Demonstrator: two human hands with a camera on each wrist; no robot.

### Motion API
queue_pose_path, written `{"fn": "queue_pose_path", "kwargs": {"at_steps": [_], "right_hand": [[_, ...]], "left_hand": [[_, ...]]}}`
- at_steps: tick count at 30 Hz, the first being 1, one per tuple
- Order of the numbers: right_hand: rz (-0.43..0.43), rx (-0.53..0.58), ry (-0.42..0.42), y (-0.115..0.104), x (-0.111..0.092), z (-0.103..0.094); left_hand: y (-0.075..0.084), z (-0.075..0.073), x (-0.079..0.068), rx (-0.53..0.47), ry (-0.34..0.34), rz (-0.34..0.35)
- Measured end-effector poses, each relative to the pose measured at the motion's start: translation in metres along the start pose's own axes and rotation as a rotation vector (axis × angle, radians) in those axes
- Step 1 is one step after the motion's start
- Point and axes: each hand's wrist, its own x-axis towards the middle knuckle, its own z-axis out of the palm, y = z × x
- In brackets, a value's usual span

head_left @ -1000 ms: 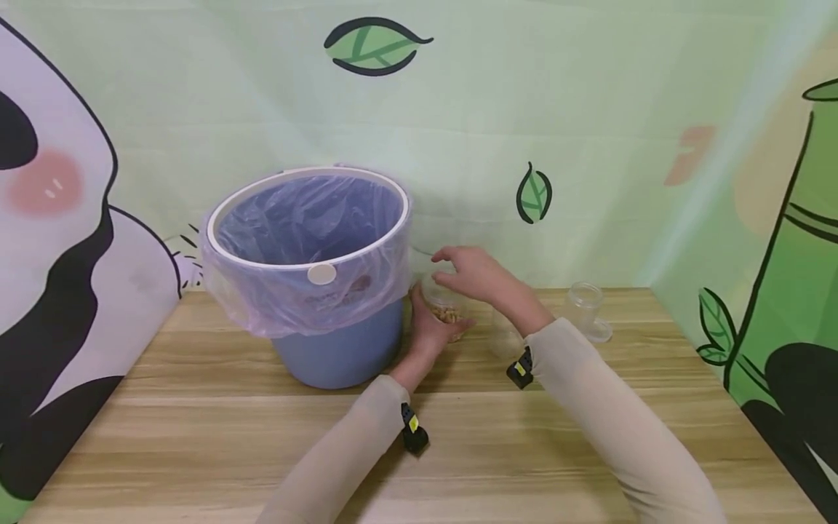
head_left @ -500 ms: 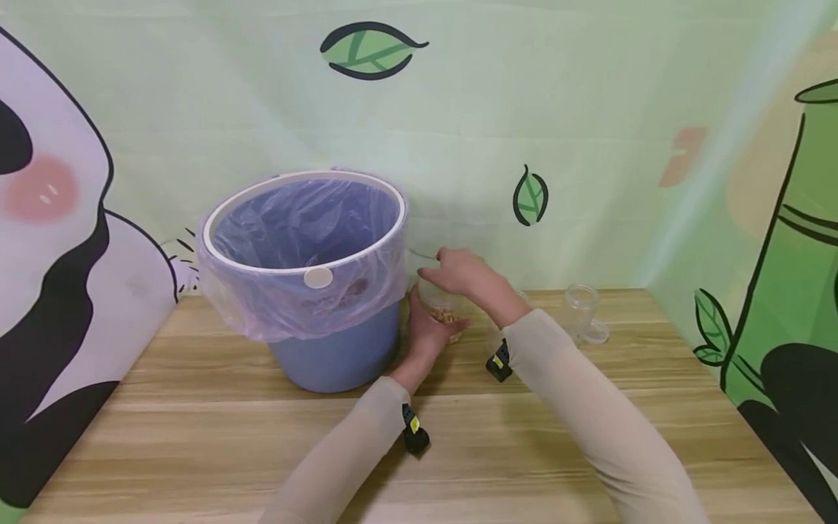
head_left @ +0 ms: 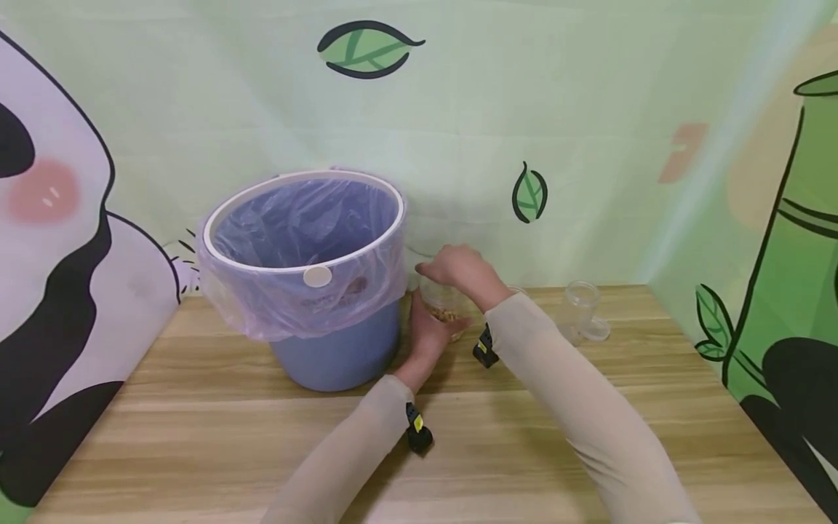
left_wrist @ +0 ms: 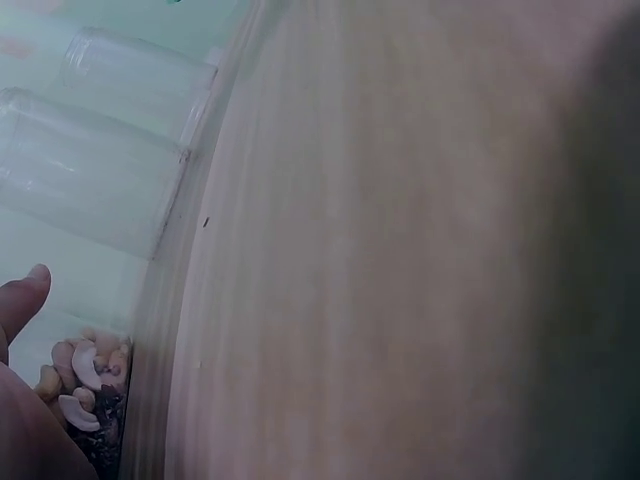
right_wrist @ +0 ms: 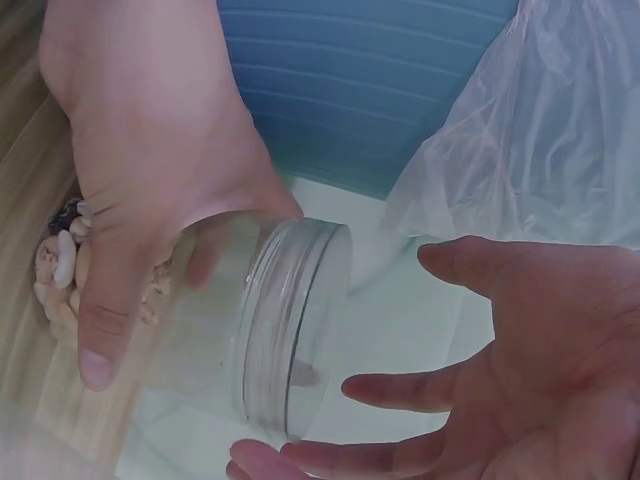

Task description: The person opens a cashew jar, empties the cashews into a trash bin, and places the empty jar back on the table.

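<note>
1 clear jar (right_wrist: 200, 325) stands on the desk (head_left: 196, 444) beside the bucket (head_left: 337, 353), clasped by the left hand (right_wrist: 155, 170); the right hand (right_wrist: 530, 370), fingers spread, is near its lid (right_wrist: 297, 330). I'd expect it light, stiff, slippery: hold its lower wall.

A pale green wall (head_left: 458, 109) printed with cartoon leaves (head_left: 371, 49) stands behind a wood-grain table (head_left: 497, 451).

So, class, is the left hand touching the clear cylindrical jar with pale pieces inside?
Touching: the right wrist view shows the left hand gripping the clear cylindrical jar, fingers against its side.
</note>
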Motion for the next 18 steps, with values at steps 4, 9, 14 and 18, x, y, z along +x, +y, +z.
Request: {"fn": "queue_pose_path", "kwargs": {"at_steps": [4,9,14,18], "right_hand": [[0.008,-0.031,-0.026,-0.002,0.005,0.002],[0.022,-0.075,-0.049,-0.006,0.009,0.005],[0.025,-0.115,-0.018,-0.010,0.004,0.011],[0.011,-0.172,0.003,-0.011,0.000,0.014]], "left_hand": [[0.001,0.001,-0.002,0.050,0.020,0.002],[0.005,0.001,-0.005,0.092,0.019,-0.017],[0.005,0.000,-0.009,0.098,-0.001,0.002],[0.006,-0.002,-0.013,0.066,-0.018,0.036]]}}
